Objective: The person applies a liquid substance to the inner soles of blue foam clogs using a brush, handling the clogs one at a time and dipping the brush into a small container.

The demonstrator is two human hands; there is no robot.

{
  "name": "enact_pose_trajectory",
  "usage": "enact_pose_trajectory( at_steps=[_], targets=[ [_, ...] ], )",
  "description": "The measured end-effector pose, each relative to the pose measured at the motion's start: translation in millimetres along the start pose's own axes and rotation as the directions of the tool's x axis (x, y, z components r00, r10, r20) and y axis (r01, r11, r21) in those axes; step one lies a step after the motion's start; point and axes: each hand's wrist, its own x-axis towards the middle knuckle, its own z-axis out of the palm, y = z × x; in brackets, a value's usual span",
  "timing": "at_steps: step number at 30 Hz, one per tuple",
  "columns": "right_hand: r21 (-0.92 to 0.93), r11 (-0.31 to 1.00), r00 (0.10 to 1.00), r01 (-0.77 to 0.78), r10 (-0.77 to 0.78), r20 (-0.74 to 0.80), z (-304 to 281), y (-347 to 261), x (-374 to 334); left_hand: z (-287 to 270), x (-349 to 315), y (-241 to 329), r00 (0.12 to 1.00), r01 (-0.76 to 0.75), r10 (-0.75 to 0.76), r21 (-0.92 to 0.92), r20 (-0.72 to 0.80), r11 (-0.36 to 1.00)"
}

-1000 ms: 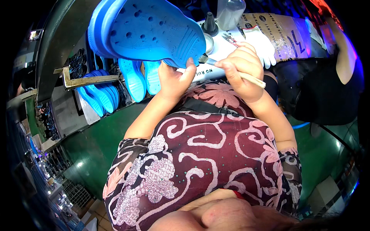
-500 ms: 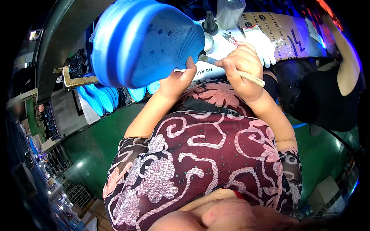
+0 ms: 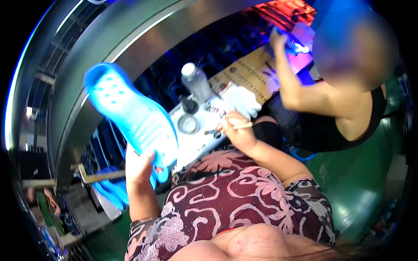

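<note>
A bright blue shoe sole (image 3: 146,115) with small holes stands raised and tilted on the left. My left hand (image 3: 140,167) grips its lower end, thumb on the near face and the other fingers hidden behind. In my right hand (image 3: 238,132) is a small brush (image 3: 244,125) with a pale handle, its dark tip pointing left, apart from the sole. Left of that tip a round grey dish (image 3: 189,125) sits on the white work surface (image 3: 198,145). A dark cone-tipped bottle (image 3: 188,105) and a clear white-capped bottle (image 3: 196,82) stand behind the dish.
White gloves (image 3: 241,101) lie beyond my right hand, near printed brown cardboard (image 3: 237,74). At the right a person in a dark top (image 3: 344,117) reaches toward a purple-lit area. A curved metal frame (image 3: 82,117) rises at left, above more blue soles (image 3: 111,191).
The brush has come away from the sole, and my right hand has moved left and lower in the view. My left hand has turned the sole and lowered it. The view has swung rightward.
</note>
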Motion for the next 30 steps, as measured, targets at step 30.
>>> enact_pose_trajectory(
  at_steps=[30],
  targets=[
    [0.394, 0.753, 0.838, -0.527, 0.539, 0.092, 21.8, 12.6, -18.1, -216.6, 341.5, 209.0, 0.894, 0.091, 0.444, 0.994, -0.054, -0.064]
  ],
)
